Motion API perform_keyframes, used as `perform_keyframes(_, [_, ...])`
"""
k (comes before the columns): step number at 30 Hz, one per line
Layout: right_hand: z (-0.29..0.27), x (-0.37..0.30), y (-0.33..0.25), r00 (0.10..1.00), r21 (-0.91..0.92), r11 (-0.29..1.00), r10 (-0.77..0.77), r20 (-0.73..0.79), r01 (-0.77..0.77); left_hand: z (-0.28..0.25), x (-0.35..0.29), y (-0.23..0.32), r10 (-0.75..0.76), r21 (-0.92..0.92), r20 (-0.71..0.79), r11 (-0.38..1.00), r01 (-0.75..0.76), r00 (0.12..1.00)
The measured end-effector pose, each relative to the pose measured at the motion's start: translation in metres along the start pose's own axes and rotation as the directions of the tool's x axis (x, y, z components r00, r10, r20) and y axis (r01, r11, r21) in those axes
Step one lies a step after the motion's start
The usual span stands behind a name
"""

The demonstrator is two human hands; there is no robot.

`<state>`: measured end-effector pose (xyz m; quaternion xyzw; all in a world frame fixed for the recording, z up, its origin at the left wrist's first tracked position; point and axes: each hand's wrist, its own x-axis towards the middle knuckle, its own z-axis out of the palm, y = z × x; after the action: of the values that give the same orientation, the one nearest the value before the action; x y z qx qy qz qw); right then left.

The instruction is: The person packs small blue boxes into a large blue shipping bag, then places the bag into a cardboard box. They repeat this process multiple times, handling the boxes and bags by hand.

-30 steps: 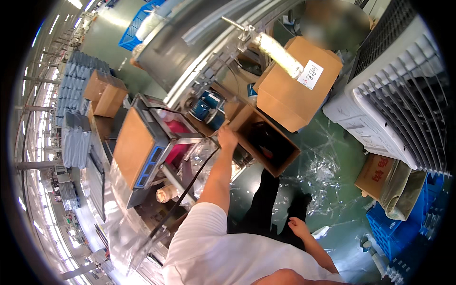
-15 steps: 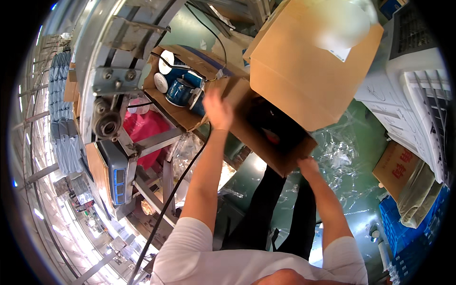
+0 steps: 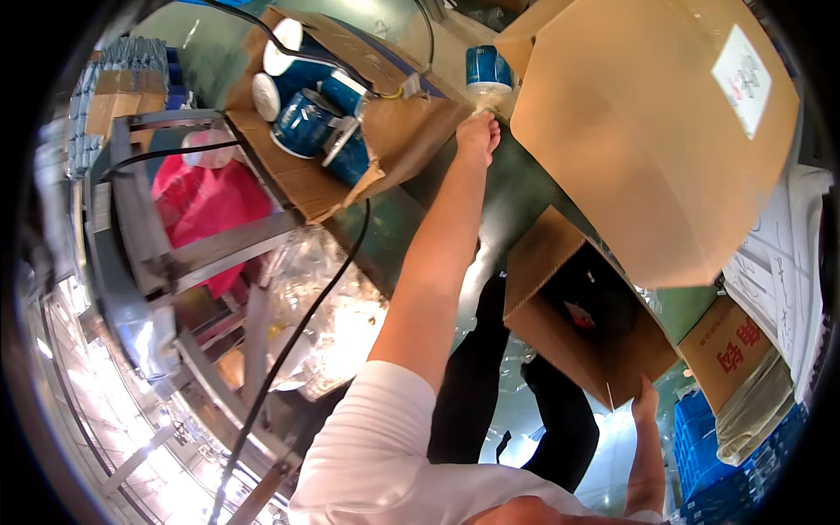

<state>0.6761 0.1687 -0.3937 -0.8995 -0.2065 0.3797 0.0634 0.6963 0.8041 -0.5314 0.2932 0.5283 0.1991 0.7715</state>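
Observation:
My left arm reaches forward, and my left hand is closed just below a blue-and-white cylindrical roll. A pale, blurred strip shows between the fingers and the roll; what the fingers hold, if anything, I cannot make out. My right hand grips the near right edge of an open cardboard box, which is tilted above the floor in front of my legs. Dark contents with a small red-and-white patch show inside that box.
Left of my hand, an open carton holds several blue-and-white rolls. A large closed carton stands at the right front. A metal frame with a pink bag and a black cable lie left. Blue crates stand right.
My left hand has left the box's flap and moved forward, beside the lone roll. The open box, held by my right hand, has shifted right and closer. The view has shifted too.

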Motion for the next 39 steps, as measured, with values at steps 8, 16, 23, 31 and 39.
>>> perform_keyframes(8, [0.0, 0.024, 0.0, 0.977, -0.037, 0.978, -0.203, 0.07, 0.206, 0.018, 0.126, -0.038, -0.084, -0.285, -0.227, 0.958, 0.016, 0.97])
perform_keyframes(16, [0.019, 0.03, 0.023, 0.968, -0.029, 0.968, -0.247, 0.049, 0.249, 0.021, 0.145, -0.057, -0.075, -0.348, -0.231, 0.938, -0.01, 0.97])
perform_keyframes(23, [0.007, 0.038, 0.008, 0.935, -0.041, 0.936, -0.353, -0.045, 0.351, 0.015, 0.085, -0.07, -0.052, -0.358, -0.323, 0.931, -0.071, 0.945])
perform_keyframes(31, [-0.011, 0.032, 0.01, 0.95, -0.068, 0.968, -0.222, 0.221, 0.242, -0.019, -0.053, -0.103, 0.072, -0.3, -0.496, 0.921, -0.249, 0.865])
perform_keyframes(39, [-0.125, 0.028, -0.211, 0.886, 0.654, 0.654, -0.46, -0.053, 0.379, -0.059, -0.361, -0.049, 0.289, 0.546, 0.252, 0.746, -0.382, 0.923])
